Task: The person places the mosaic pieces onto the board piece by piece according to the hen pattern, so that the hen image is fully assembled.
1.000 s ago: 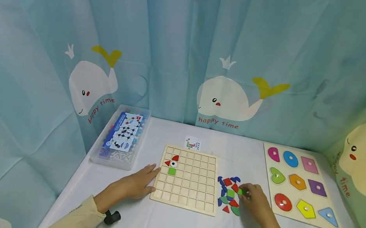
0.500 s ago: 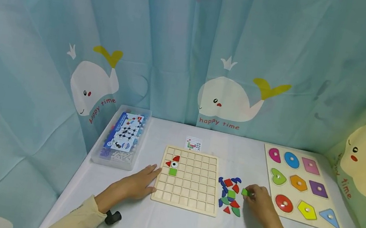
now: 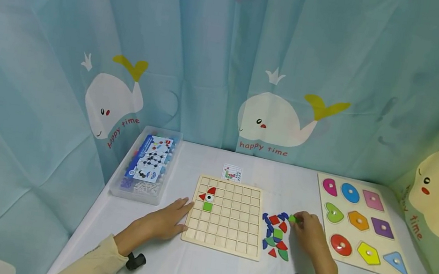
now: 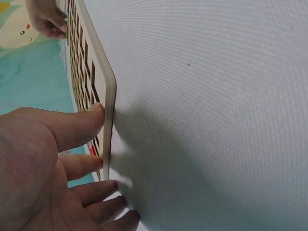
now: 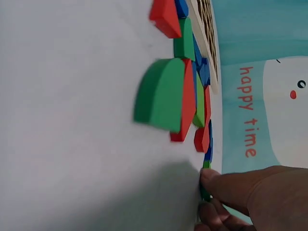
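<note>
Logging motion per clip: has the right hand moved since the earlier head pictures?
Yes: the right hand has moved toward the curtain, judged against the knobbed puzzle board.

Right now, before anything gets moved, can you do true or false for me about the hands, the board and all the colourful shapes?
1. The right hand pinches a green piece. True.
2. A green square sits on the grid board, right next to the eye piece. True.
3. The left hand is holding the picture card. False: the left hand touches the edge of the grid board, and the picture card lies at the board's far side.
4. The loose shapes lie to the left of the grid board. False: they lie to its right.
5. The knob puzzle has a red circle in it. True.
</note>
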A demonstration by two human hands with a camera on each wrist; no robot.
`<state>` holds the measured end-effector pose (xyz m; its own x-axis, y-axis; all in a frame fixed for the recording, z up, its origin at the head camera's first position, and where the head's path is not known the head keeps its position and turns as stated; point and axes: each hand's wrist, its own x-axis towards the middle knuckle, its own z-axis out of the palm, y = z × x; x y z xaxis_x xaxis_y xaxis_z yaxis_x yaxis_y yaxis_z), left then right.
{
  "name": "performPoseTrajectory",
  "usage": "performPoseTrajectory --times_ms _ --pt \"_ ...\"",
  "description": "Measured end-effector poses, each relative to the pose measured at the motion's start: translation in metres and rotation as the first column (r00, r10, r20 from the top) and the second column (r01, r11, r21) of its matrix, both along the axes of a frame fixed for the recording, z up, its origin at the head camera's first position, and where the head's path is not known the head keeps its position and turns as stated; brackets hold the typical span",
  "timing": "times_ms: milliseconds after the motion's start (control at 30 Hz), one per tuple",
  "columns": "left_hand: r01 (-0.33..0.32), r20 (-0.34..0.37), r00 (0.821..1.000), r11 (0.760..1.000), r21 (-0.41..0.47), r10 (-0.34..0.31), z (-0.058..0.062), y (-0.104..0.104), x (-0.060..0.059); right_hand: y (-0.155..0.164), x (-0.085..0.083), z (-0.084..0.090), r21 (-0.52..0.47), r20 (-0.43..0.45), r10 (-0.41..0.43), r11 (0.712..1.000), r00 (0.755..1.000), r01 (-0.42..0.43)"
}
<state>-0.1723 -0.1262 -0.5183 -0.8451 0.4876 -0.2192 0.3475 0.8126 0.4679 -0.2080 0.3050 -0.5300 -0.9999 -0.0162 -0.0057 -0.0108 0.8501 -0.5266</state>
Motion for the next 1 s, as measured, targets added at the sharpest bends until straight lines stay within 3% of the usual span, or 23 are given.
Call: performPoseTrajectory --times_ms 167,333,600,1000 --pt "0.001 0.001 1.000 1.000 -0.005 -0.001 -0.001 0.000 0.000 -0.016 -0.011 0.003 -0.027 0.000 -0.053 0.998 0.999 0.053" --pt "-0.002 0.005 1.000 1.000 -0.004 0.002 0.000 0.001 0.000 -0.045 -0.016 0.012 -0.051 -0.008 -0.033 0.998 0.999 0.033" --pt "-0.010 0.004 1.000 1.000 -0.015 0.010 0.000 0.001 0.000 -0.113 -0.010 0.014 -0.061 -0.054 0.122 0.990 0.991 -0.125" --pt "-0.012 0.005 1.000 1.000 -0.008 0.012 0.005 0.001 0.001 -0.193 0.011 0.010 -0.048 -0.095 0.365 0.928 0.926 -0.370"
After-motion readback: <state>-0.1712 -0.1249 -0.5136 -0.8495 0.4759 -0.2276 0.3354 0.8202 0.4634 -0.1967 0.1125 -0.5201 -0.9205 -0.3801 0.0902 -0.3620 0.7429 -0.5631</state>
